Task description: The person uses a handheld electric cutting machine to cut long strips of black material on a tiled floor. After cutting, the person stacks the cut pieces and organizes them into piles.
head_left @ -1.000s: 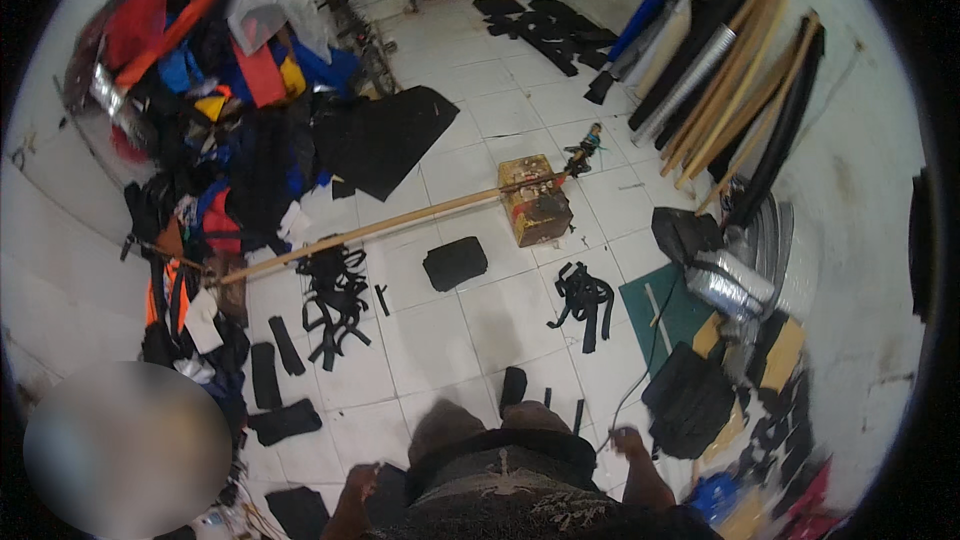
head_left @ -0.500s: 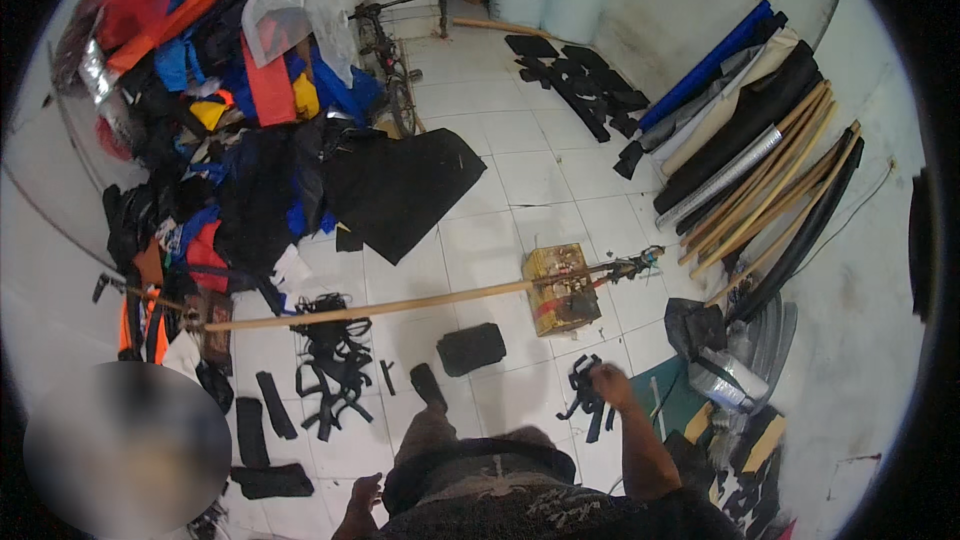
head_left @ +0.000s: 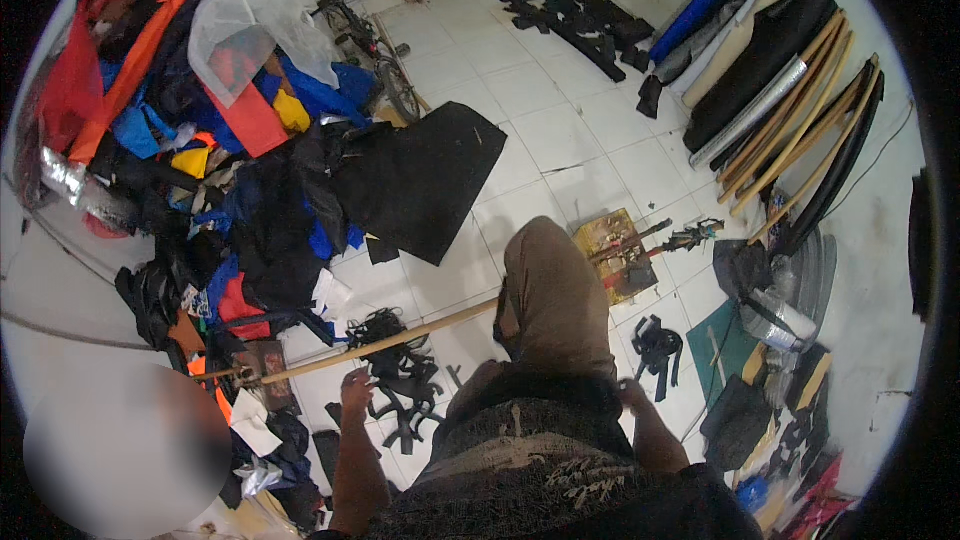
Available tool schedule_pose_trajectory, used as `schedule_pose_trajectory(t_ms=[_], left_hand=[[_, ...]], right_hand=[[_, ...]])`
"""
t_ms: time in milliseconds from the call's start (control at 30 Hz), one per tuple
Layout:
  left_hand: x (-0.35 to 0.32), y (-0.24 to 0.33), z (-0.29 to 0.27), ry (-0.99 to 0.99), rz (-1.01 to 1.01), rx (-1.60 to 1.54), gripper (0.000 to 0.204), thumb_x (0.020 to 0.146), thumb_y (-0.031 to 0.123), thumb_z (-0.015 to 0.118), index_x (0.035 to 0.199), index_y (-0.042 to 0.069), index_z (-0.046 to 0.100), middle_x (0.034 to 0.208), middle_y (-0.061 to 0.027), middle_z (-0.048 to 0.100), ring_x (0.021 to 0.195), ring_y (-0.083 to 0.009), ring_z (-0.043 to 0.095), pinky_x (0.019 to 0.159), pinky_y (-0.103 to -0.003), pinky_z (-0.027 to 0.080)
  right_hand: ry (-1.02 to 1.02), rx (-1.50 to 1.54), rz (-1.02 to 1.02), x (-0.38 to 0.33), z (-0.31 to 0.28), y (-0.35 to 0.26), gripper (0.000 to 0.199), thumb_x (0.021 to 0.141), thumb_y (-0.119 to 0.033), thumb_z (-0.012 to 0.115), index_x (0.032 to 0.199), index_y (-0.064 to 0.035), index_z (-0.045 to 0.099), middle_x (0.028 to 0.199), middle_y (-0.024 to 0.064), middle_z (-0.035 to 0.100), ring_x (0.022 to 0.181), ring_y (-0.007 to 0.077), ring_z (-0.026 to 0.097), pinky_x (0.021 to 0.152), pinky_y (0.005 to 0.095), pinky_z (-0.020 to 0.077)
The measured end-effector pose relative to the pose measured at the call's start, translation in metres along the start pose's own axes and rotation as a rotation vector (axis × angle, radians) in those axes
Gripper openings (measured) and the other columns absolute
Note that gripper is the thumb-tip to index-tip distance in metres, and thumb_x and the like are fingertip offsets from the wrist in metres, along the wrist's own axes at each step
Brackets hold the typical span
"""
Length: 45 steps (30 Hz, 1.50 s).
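Note:
My left hand point(head_left: 357, 392) is held out low at my left side, fingers a little apart and nothing visible in them. Near it are a tangle of black straps point(head_left: 405, 395) on the floor and a long wooden pole point(head_left: 425, 328). My right hand point(head_left: 630, 396) is close by my right hip; its fingers are too small and blurred to read. Just beyond that hand a bundle of black straps point(head_left: 657, 342) lies on the tiles. My raised knee point(head_left: 553, 285) covers part of the pole.
A worn yellow box point(head_left: 625, 285) with tools on it stands ahead. Piled fabric point(head_left: 250, 180) and a large black sheet point(head_left: 430, 180) fill the left, beside a small bicycle point(head_left: 385, 60). Fabric rolls point(head_left: 765, 60) and wooden poles point(head_left: 790, 130) lean on the right wall.
My right hand has drawn back from the strap bundle, which stays on the floor. My left hand has come forward. One knee has risen, and my view has turned.

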State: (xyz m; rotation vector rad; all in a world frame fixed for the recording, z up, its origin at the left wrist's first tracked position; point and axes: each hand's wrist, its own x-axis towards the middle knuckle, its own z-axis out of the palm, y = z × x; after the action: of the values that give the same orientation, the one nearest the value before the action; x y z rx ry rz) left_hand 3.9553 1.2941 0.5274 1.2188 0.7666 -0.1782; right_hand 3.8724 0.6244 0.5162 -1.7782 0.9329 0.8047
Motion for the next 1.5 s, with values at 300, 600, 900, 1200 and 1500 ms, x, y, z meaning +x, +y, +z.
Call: schedule_pose_trajectory(t_ms=[300,600,900,1200,1500], left_hand=[[0.131,0.021,0.167,-0.187,-0.256,0.402,0.029,0.091,0.026,0.057,0.104,0.001,0.064,0.089,-0.0057,0.064,0.069,-0.0142,0.058,0.058,-0.031,0.047],[0.533,0.039,0.296,-0.152,-0.276,0.517,0.047,0.085,0.041,0.067,0.112,0.003,0.060,0.099,-0.0100,0.064,0.082,-0.0203,0.059,0.070,-0.033,0.049],[1.103,0.021,0.391,-0.190,-0.355,1.080,0.048,0.087,0.040,0.060,0.114,0.000,0.060,0.112,-0.0210,0.064,0.108,-0.0321,0.060,0.091,-0.042,0.046],[1.375,-0.017,0.388,0.549,-0.128,1.487,0.076,0.086,0.033,0.066,0.145,0.010,0.025,0.145,-0.0227,0.025,0.135,-0.0350,0.026,0.111,-0.048,0.024],[1.370,-0.044,0.319,0.188,-0.357,1.828,0.060,0.083,0.035,0.065,0.131,0.007,0.042,0.128,-0.0217,0.044,0.115,-0.0368,0.045,0.097,-0.047,0.038]], right_hand=[[0.155,-0.152,-0.574,0.199,0.051,-0.296,0.035,0.092,-0.032,0.060,0.098,0.0024,0.063,0.083,0.0131,0.068,0.074,0.0228,0.065,0.068,0.0341,0.0508],[-0.166,-0.440,-0.659,0.498,0.206,-0.622,0.039,0.089,-0.032,0.062,0.113,-0.0015,0.057,0.095,0.0163,0.060,0.092,0.0287,0.059,0.079,0.0409,0.0482],[-0.804,-1.009,-0.250,0.730,0.273,-0.744,0.030,0.087,-0.035,0.059,0.101,-0.0094,0.063,0.097,0.0150,0.061,0.088,0.0332,0.063,0.073,0.0489,0.0506],[-0.450,-0.576,-0.597,0.844,0.283,-0.712,0.029,0.085,-0.028,0.067,0.101,-0.0041,0.061,0.089,0.0147,0.062,0.080,0.0332,0.061,0.068,0.0437,0.0494],[-0.451,-0.374,-0.342,0.871,0.276,-0.749,0.023,0.083,-0.023,0.069,0.098,-0.0081,0.060,0.069,0.0074,0.059,0.063,0.0242,0.060,0.056,0.0397,0.0476]])
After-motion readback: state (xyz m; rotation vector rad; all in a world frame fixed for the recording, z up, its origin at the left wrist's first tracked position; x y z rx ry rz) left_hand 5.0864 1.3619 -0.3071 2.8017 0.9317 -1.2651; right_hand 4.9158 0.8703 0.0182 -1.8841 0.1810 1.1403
